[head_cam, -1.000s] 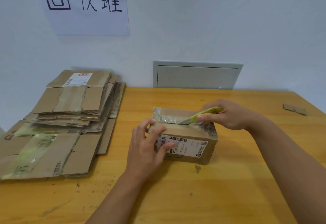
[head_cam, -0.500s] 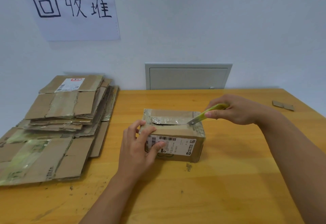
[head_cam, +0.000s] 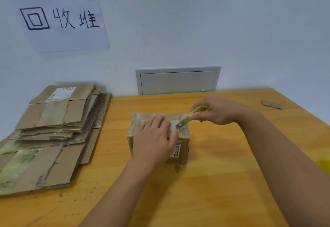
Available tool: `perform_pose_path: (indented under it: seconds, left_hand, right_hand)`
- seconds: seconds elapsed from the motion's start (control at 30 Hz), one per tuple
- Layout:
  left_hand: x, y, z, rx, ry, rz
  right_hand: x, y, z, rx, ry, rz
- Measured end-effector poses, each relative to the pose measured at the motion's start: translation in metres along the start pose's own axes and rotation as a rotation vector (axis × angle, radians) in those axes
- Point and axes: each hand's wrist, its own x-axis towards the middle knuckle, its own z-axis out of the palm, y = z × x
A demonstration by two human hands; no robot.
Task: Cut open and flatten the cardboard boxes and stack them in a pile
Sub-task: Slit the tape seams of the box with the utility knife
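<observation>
Since half a second ago, the left hand (head_cam: 155, 140) has slid from the box's near face up onto its top, and the box itself has turned so that its label now faces the right corner. That left hand lies flat with fingers straight and spread, pressing down on the taped top of the cardboard box (head_cam: 182, 152) and hiding most of the lid and the seam. The right hand (head_cam: 217, 110) has its grip curled tight round the yellow-green handle of a box cutter (head_cam: 192, 116), whose short metal blade points down and toward the left hand, its tip touching the top of the box just beside the left thumb. So the left thumb lies directly in the blade's line, with almost no tape showing between them. The box sits on the wooden bench (head_cam: 223, 182) directly under both hands, with a white shipping label (head_cam: 177, 149) on the side facing the camera, partly covered by the left hand. Well off to the left of the left hand lies the pile of flattened boxes (head_cam: 53, 132), several layers deep, overhanging the bench edge, with a labelled sheet on top. Far beyond the right hand, near the bench's back right corner, lies a small cardboard scrap (head_cam: 271, 104). Behind the cutter grip, a grey wall panel (head_cam: 178, 81) is set into the wall above the bench's far edge, and a paper sign (head_cam: 60, 18) with handwritten characters hangs above the pile.
</observation>
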Motion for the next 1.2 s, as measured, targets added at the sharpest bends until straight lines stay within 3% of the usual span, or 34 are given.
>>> perform_pose_path:
  seconds: [0.17, 0.27, 0.43, 0.57, 0.7, 0.87, 1.03, 1.2]
  left_hand:
    - [0.002, 0.000, -0.008, -0.011, -0.103, -0.029]
    - [0.013, 0.000, -0.017, -0.045, -0.237, -0.046]
    - [0.046, -0.006, -0.037, 0.040, -0.370, 0.026]
    - [0.060, -0.010, -0.033, -0.013, -0.396, 0.103]
    - [0.062, -0.014, -0.022, -0.126, -0.461, 0.051]
    - [0.070, -0.012, -0.019, -0.082, -0.464, 0.032]
    - [0.069, -0.002, -0.019, -0.014, -0.333, 0.153]
    - [0.057, -0.009, -0.027, 0.001, -0.302, 0.248]
  right_hand:
    - [-0.015, 0.008, -0.016, -0.011, 0.015, 0.046]
    - [-0.025, 0.017, -0.016, 0.072, 0.144, 0.009]
    - [-0.019, 0.023, 0.049, 0.502, 0.558, 0.019]
    - [-0.015, 0.019, 0.090, 0.922, 0.731, 0.108]
    - [-0.009, 0.007, 0.113, 1.044, 0.749, 0.092]
    - [-0.008, 0.000, 0.123, 1.074, 0.801, 0.070]
    - [-0.010, -0.001, 0.124, 1.113, 0.802, 0.055]
    - [-0.011, -0.005, 0.131, 1.171, 0.755, 0.020]
